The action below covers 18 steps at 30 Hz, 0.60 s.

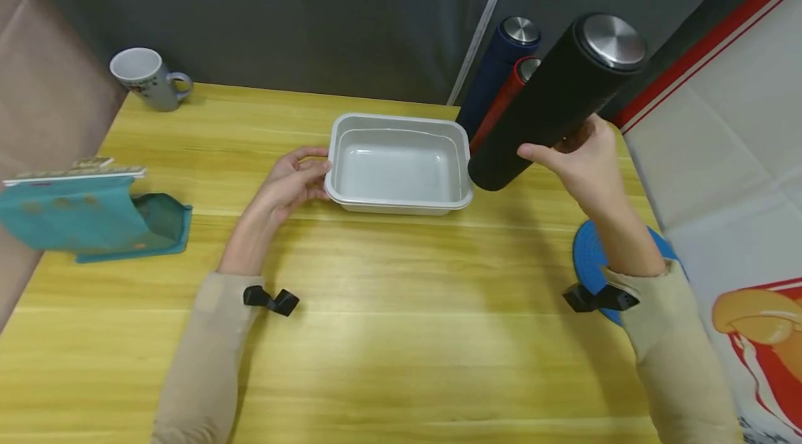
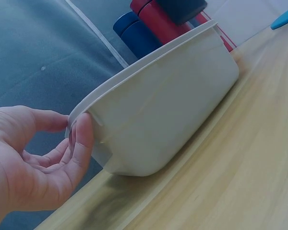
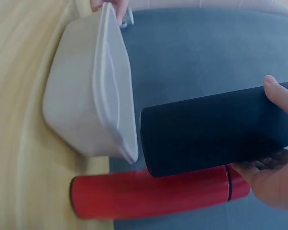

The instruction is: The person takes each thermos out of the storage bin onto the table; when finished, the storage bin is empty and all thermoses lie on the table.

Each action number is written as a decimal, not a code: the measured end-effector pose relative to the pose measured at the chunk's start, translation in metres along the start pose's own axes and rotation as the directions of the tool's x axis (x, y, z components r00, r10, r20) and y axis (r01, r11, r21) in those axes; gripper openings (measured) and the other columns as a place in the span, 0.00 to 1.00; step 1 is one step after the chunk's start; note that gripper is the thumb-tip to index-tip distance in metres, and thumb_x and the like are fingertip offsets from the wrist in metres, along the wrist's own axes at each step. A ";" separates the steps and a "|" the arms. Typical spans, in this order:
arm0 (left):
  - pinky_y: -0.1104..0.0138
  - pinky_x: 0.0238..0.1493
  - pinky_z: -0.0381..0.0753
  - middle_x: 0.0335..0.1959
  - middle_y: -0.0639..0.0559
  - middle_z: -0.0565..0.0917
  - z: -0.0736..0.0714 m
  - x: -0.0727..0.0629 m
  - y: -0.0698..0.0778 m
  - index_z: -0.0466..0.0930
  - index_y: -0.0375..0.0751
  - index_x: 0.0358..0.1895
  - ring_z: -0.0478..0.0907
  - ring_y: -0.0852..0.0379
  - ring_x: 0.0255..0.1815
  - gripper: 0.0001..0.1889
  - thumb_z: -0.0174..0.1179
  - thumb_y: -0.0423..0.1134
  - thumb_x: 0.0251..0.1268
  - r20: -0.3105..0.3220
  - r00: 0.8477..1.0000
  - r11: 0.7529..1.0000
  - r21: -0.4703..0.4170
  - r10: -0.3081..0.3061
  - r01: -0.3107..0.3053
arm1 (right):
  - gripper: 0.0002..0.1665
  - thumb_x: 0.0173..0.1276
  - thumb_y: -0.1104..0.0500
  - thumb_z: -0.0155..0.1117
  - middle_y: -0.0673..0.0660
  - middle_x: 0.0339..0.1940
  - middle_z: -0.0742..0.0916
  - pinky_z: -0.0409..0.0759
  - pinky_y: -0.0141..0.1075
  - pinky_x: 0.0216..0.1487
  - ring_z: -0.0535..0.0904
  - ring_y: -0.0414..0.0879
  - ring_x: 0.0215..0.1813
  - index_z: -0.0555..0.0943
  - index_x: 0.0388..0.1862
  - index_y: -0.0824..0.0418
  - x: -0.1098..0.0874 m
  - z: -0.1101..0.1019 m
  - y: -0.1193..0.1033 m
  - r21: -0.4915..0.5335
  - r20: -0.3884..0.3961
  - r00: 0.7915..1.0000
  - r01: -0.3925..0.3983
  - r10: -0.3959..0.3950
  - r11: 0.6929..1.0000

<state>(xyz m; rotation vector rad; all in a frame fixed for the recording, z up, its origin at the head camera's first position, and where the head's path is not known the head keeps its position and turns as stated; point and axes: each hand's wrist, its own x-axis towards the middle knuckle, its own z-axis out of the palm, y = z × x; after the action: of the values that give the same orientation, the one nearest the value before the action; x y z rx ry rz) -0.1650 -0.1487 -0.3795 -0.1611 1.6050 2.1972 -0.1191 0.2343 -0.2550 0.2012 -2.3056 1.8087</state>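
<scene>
A light grey plastic bin (image 1: 401, 207) sits at the back middle of the wooden table. My left hand (image 1: 293, 179) pinches its left rim between thumb and fingers. In my right hand (image 1: 587, 160) is a black thermos (image 1: 551, 106) with a steel-topped lid, gripped round its upper body and raised off the table. It tilts, its lid toward the upper right and its base close beside the bin's right end. Behind it stand a red thermos (image 3: 149, 194) and a dark blue thermos (image 1: 491, 75), the red one partly hidden in the head view.
At the back left corner stands a grey mug (image 1: 153, 82). A teal bag (image 1: 94, 214) lies by the left edge. Under the right forearm is a round blue object (image 1: 590, 256). A dark panel (image 1: 282, 19) rises behind the table, and a white printed sheet (image 1: 739, 152) borders the right side.
</scene>
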 end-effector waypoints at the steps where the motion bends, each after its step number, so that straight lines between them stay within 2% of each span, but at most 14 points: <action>1: 0.69 0.26 0.82 0.36 0.44 0.82 0.000 0.000 0.000 0.66 0.37 0.57 0.77 0.55 0.25 0.17 0.57 0.29 0.69 0.001 1.000 1.000 0.002 0.000 0.000 | 0.30 0.53 0.70 0.75 0.54 0.46 0.83 0.77 0.27 0.40 0.78 0.45 0.44 0.77 0.55 0.60 -0.002 -0.003 0.001 -0.004 -0.004 1.000 -0.011 0.011 1.000; 3: 0.69 0.26 0.81 0.35 0.45 0.82 0.001 0.000 0.000 0.67 0.37 0.56 0.77 0.55 0.25 0.16 0.57 0.29 0.69 0.005 1.000 1.000 0.005 -0.002 0.002 | 0.29 0.54 0.69 0.75 0.53 0.46 0.83 0.76 0.26 0.39 0.77 0.44 0.43 0.77 0.55 0.59 -0.007 -0.009 0.004 -0.046 -0.010 0.999 -0.033 0.032 0.998; 5: 0.69 0.26 0.81 0.35 0.45 0.81 0.001 0.000 0.000 0.66 0.37 0.56 0.77 0.55 0.25 0.16 0.57 0.29 0.69 0.007 1.000 1.000 0.003 -0.005 0.005 | 0.29 0.55 0.69 0.74 0.53 0.46 0.82 0.76 0.26 0.40 0.77 0.44 0.44 0.76 0.56 0.59 -0.010 -0.014 0.008 -0.042 -0.001 0.999 -0.045 0.045 0.998; 10: 0.68 0.27 0.82 0.38 0.43 0.82 0.001 0.001 0.000 0.66 0.37 0.58 0.78 0.55 0.26 0.17 0.57 0.30 0.69 0.003 1.000 1.000 0.015 0.000 0.000 | 0.26 0.56 0.69 0.73 0.52 0.43 0.83 0.74 0.26 0.34 0.77 0.43 0.39 0.77 0.54 0.59 -0.015 -0.023 0.024 -0.065 0.003 1.000 -0.028 0.028 0.997; 13: 0.68 0.27 0.82 0.39 0.42 0.82 0.000 0.000 0.001 0.66 0.37 0.57 0.78 0.54 0.26 0.17 0.58 0.29 0.68 0.006 1.000 1.000 0.008 0.003 -0.003 | 0.25 0.56 0.68 0.73 0.50 0.41 0.84 0.74 0.25 0.34 0.77 0.41 0.38 0.77 0.53 0.58 -0.018 -0.022 0.038 -0.113 -0.013 1.000 -0.030 0.028 0.993; 18: 0.68 0.27 0.82 0.38 0.42 0.82 0.002 0.001 0.000 0.66 0.37 0.57 0.78 0.54 0.26 0.17 0.58 0.29 0.68 -0.005 1.000 1.000 0.011 0.003 -0.003 | 0.27 0.56 0.65 0.74 0.48 0.42 0.82 0.76 0.25 0.39 0.78 0.41 0.41 0.75 0.55 0.59 -0.023 -0.015 0.060 -0.198 -0.031 0.998 -0.051 0.046 0.979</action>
<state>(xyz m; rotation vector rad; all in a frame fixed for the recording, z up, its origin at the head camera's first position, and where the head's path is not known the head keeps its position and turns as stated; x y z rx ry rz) -0.1654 -0.1468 -0.3791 -0.1609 1.6209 2.1916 -0.1096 0.2632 -0.3137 0.0901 -2.4726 1.5769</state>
